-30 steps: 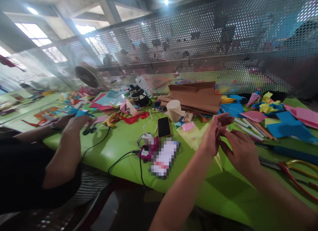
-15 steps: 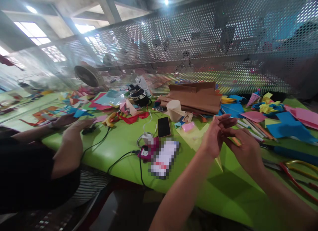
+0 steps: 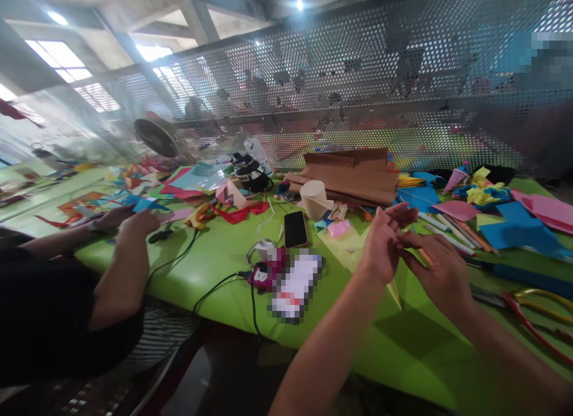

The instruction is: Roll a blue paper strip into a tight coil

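Here, the left hand (image 3: 384, 244) is turned palm-up, fingers slightly apart; the right hand (image 3: 441, 270) touches it, whether pinching anything I cannot tell. Yellow paper (image 3: 344, 250) lies beneath on the green table (image 3: 219, 249).

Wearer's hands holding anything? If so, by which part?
Can't tell: the right hand has its fingertips at the left hand; anything small between them can't be made out.

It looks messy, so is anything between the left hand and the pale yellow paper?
Nothing visible stands between the left hand and the pale yellow paper; the small pink piece lies left of the hand.
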Demonstrator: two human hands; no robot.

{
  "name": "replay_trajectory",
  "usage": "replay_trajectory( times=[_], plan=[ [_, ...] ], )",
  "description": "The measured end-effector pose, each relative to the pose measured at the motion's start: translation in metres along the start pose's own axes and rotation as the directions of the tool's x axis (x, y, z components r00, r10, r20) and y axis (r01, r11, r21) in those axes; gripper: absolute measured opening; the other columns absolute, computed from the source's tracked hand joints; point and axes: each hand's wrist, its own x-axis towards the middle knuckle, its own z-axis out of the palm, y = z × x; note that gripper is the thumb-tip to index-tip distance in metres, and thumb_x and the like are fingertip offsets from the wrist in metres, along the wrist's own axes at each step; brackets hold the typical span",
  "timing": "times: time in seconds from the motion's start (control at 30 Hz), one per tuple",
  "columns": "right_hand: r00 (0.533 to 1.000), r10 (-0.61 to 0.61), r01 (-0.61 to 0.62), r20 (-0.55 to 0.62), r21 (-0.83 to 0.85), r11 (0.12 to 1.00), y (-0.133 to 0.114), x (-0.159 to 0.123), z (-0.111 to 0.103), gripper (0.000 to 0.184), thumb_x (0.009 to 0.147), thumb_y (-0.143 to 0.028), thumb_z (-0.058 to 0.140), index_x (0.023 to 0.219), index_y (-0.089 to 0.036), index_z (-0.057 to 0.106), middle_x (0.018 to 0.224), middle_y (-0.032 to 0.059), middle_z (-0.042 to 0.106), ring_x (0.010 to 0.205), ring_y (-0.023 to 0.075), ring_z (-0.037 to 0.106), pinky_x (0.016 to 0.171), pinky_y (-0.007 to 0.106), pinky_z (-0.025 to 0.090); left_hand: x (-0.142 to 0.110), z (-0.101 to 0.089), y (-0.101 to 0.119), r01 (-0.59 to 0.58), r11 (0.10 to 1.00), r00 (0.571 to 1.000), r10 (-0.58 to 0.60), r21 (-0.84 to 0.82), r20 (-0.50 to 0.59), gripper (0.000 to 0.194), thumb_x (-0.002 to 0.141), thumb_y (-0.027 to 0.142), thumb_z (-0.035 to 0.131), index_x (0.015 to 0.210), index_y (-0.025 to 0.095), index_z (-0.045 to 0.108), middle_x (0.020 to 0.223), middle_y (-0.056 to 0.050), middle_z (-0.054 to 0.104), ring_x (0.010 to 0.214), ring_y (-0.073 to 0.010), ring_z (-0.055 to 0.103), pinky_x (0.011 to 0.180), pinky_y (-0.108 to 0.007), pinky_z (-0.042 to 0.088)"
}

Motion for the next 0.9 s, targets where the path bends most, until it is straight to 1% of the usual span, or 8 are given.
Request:
replay_trajectory(
  times=[0.13,0.23,0.33,0.47,0.57,0.7,0.8,0.9],
  plan=[
    [0.988,0.144,-0.136,-0.061,0.123,0.983,-0.005,0.004,-0.004,0.018,0.095,-0.034,0.070,0.113,-0.031,0.072,0.103,0.0051,0.078,0.095,0.0292,0.073,0.086,0.050,0.060,0.003,-0.005,0.000,-0.027,0.999,0.997,0.029,0.038,-0.066,0.052,0.101,0.061,0.039,0.112,0.020,0.068,0.122,-0.013,0.071,0.124,-0.0262,0.064,0.102,-0.039,0.049],
    [0.963,0.238,-0.216,-0.126,0.169,0.962,-0.002,0.006,-0.008,0.024,0.093,-0.037,0.073,0.116,-0.031,0.071,0.105,0.0061,0.077,0.093,0.0291,0.074,0.087,0.052,0.061,0.003,-0.008,-0.002,-0.026,0.956,0.993,0.059,0.291,-0.105,0.036,0.093,0.052,0.062,0.107,0.020,0.071,0.108,-0.009,0.074,0.109,-0.0242,0.068,0.100,-0.038,0.049],
    [0.937,0.314,-0.280,-0.150,0.214,0.936,0.006,0.008,-0.014,0.032,0.092,-0.039,0.073,0.123,-0.032,0.069,0.108,0.0061,0.076,0.097,0.0295,0.075,0.084,0.051,0.064,0.001,-0.010,-0.006,-0.045,0.867,0.998,0.061,0.495,-0.016,0.027,0.082,0.040,0.078,0.100,0.020,0.075,0.098,-0.007,0.075,0.099,-0.0219,0.068,0.097,-0.036,0.050],
    [0.960,0.234,-0.218,-0.155,0.111,0.970,0.016,0.008,-0.019,0.035,0.095,-0.033,0.068,0.130,-0.032,0.067,0.113,0.0069,0.077,0.115,0.0317,0.070,0.086,0.050,0.064,0.000,-0.011,-0.013,-0.081,0.831,0.996,0.044,0.550,0.081,0.035,0.077,0.041,0.083,0.105,0.020,0.077,0.093,-0.007,0.076,0.090,-0.0206,0.068,0.089,-0.034,0.052],
    [0.981,0.160,-0.157,-0.110,0.033,0.987,0.018,0.008,-0.019,0.039,0.096,-0.029,0.066,0.135,-0.030,0.065,0.116,0.0071,0.078,0.115,0.0312,0.071,0.093,0.052,0.062,0.004,-0.014,-0.016,-0.088,0.848,0.996,0.075,0.523,0.047,0.039,0.073,0.041,0.086,0.104,0.019,0.078,0.094,-0.008,0.077,0.086,-0.0200,0.069,0.088,-0.035,0.053],
    [0.992,0.112,-0.110,-0.065,0.033,0.993,0.014,0.007,-0.015,0.040,0.096,-0.029,0.067,0.135,-0.030,0.065,0.129,0.0079,0.074,0.115,0.0306,0.072,0.097,0.052,0.062,0.007,-0.016,-0.014,-0.135,0.833,0.987,0.160,0.537,0.001,0.030,0.080,0.037,0.080,0.104,0.021,0.080,0.100,-0.008,0.078,0.090,-0.0198,0.070,0.092,-0.036,0.053],
    [0.989,0.135,-0.131,-0.051,0.076,0.988,0.010,0.008,-0.015,0.042,0.095,-0.029,0.068,0.138,-0.030,0.063,0.132,0.0081,0.073,0.118,0.0309,0.072,0.098,0.051,0.061,0.006,-0.015,-0.010,-0.162,0.801,0.976,0.218,0.576,-0.029,0.023,0.083,0.031,0.076,0.103,0.022,0.081,0.101,-0.007,0.079,0.093,-0.0201,0.070,0.095,-0.037,0.053],
    [0.977,0.213,-0.205,-0.016,0.215,0.955,0.009,0.009,-0.016,0.044,0.095,-0.029,0.068,0.139,-0.030,0.060,0.131,0.0080,0.073,0.117,0.0297,0.073,0.099,0.051,0.060,0.004,-0.013,-0.008,-0.202,0.748,0.962,0.272,0.633,-0.015,0.020,0.085,0.026,0.071,0.101,0.024,0.082,0.102,-0.006,0.079,0.095,-0.0204,0.070,0.097,-0.036,0.052]
  ],
)
